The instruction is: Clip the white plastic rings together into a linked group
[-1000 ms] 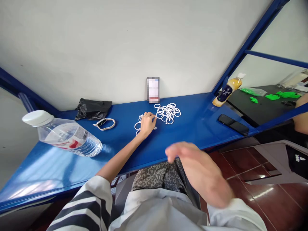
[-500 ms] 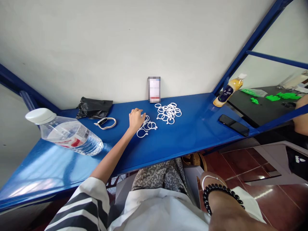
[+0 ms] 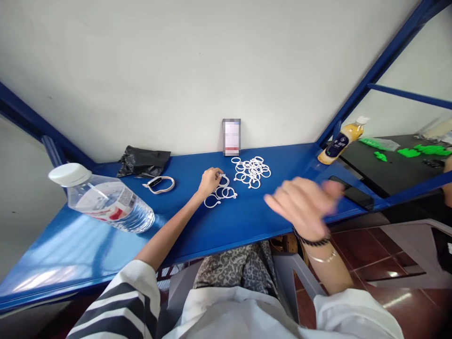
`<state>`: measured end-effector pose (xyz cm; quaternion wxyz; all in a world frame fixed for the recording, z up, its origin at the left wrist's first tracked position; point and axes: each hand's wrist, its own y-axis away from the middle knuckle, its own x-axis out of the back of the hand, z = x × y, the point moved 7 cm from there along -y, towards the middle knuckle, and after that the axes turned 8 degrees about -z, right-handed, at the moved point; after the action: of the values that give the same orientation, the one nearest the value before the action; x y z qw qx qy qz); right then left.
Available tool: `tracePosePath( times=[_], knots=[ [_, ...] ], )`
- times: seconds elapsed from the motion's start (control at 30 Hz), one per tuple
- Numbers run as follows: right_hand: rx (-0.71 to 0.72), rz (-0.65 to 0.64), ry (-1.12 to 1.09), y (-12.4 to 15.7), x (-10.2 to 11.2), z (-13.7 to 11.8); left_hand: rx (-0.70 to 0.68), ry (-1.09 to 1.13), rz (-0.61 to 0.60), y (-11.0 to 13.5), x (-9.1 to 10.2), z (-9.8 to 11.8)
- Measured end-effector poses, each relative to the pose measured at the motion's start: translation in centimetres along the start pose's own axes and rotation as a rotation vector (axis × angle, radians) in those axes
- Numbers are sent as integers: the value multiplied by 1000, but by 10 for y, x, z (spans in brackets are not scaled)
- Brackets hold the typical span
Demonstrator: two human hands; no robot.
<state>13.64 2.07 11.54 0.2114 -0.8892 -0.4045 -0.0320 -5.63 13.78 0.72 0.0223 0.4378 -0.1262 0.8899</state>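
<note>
My left hand (image 3: 211,181) rests on the blue table with its fingers pinched on a white curtain ring (image 3: 225,180) at the near edge of a small group. Several more white curtain rings (image 3: 212,201) lie just in front of that hand. To their right is a larger heap of white curtain rings (image 3: 252,172), overlapping one another. Above the table's front right part hangs my right hand (image 3: 305,202), smeared by motion. Its thumb stands apart from the fingers, and nothing shows in it.
A phone (image 3: 231,137) leans on the wall behind the rings. At left are a water bottle (image 3: 106,200), a wristwatch (image 3: 160,184) and a black plastic bag (image 3: 144,161). At right are a drink bottle (image 3: 341,143) and a dark phone (image 3: 360,195) partly behind my right hand.
My right hand has swung up from low beside my body to above the table. My left hand's fingers have closed on a curtain ring. The view has shifted slightly.
</note>
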Motion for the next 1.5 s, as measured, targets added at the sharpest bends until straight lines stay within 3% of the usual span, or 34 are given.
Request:
tracePosePath(
  times=[0.07, 0.13, 0.27, 0.4, 0.57, 0.8, 0.93, 1.03, 1.23, 1.5],
  knots=[
    [-22, 151, -37, -21, 28, 25, -46, 36, -1, -2, -1, 9],
    [-107, 245, 61, -34, 45, 59, -88, 70, 4, -4, -3, 17],
    [-238, 317, 430, -45, 62, 114, -159, 134, 34, -5, -4, 30],
    [-247, 338, 366, -49, 65, 135, -222, 193, 71, -5, -7, 44],
    [-214, 338, 98, -49, 68, 143, -330, 327, 163, -1, -15, 65],
    [-212, 447, -68, -36, 80, 143, -326, 303, 221, 11, -16, 72],
    [-231, 488, -202, -33, 79, 143, -303, 257, 179, 15, -19, 74],
    [-243, 503, -178, -33, 79, 142, -281, 259, 140, 13, -24, 72],
    [-198, 484, -78, -35, 81, 136, -227, 338, 212, 10, -17, 61],
    [-135, 421, 4, -35, 77, 128, -190, 485, 201, 11, -15, 62]
  ],
)
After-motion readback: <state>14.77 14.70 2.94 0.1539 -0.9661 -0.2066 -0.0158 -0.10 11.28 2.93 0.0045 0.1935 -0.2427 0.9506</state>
